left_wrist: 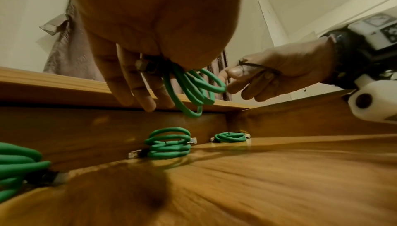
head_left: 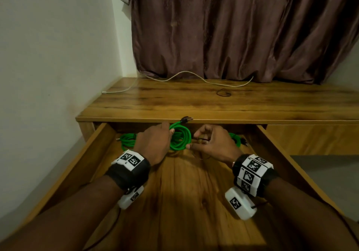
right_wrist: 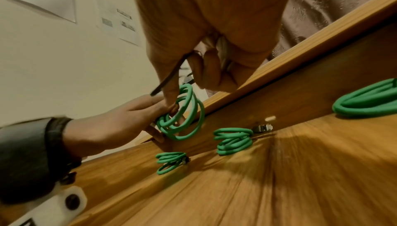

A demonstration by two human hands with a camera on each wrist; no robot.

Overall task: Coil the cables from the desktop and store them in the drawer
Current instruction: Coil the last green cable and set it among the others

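Head view: my left hand [head_left: 153, 144] holds a coiled green cable [head_left: 179, 137] above the open drawer [head_left: 194, 202], fingers curled round the loops, its dark plug [head_left: 186, 119] poking up at the desk edge [head_left: 194, 119]. My right hand [head_left: 210, 144] pinches a thin black tie [head_left: 202, 139] against the coil's right side. Two more green coils lie at the drawer's back, one on the left [head_left: 127, 141], one on the right [head_left: 236, 139]. A white cable [head_left: 194, 77] and a black band [head_left: 223, 92] lie on the desktop.

Left wrist view: the loops [left_wrist: 193, 87] hang from my thumb and forefinger, the other fingers [left_wrist: 137, 92] extended downward. Three stored coils sit along the drawer's back wall; the middle one [left_wrist: 169, 144] rests beside a silver plug.

Right wrist view: my right fingers [right_wrist: 206, 70] are curled, the tie [right_wrist: 167, 78] pinched between them, just above the held coil [right_wrist: 182, 115].
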